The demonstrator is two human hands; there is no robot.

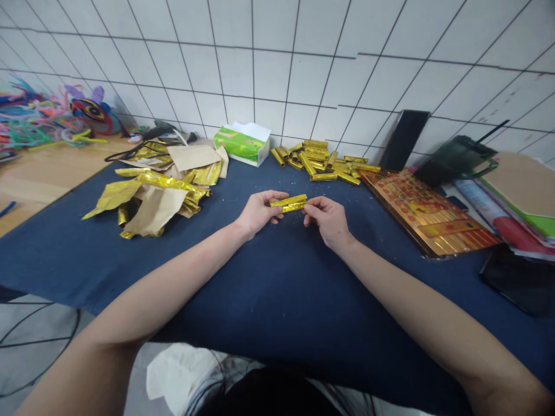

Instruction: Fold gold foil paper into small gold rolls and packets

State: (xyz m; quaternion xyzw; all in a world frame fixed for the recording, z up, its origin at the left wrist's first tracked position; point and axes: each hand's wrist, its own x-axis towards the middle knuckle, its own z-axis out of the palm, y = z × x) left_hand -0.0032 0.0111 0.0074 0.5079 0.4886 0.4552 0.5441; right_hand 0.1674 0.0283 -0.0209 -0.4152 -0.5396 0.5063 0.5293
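Above the blue cloth point(277, 277), my two hands hold a small gold foil paper roll point(288, 203) between them; a lengthwise seam or fold runs along it. My left hand point(259, 212) is closed on its left end, thumb below and fingers behind. At the right end, my right hand point(326, 218) pinches the lower edge between thumb and forefinger. Beyond the hands, near the wall, lies a pile of similar gold rolls point(316, 155). To the left is a loose heap of gold foil sheets point(160, 180) with brown paper backs point(156, 209).
A green tissue pack point(243, 143) stands by the tiled wall. At right are a leaning phone point(403, 138), a dark cup point(457, 159), a stack of red-gold printed packets point(427, 216) and a black object point(518, 280). Colourful craft pieces point(39, 118) fill the far left.
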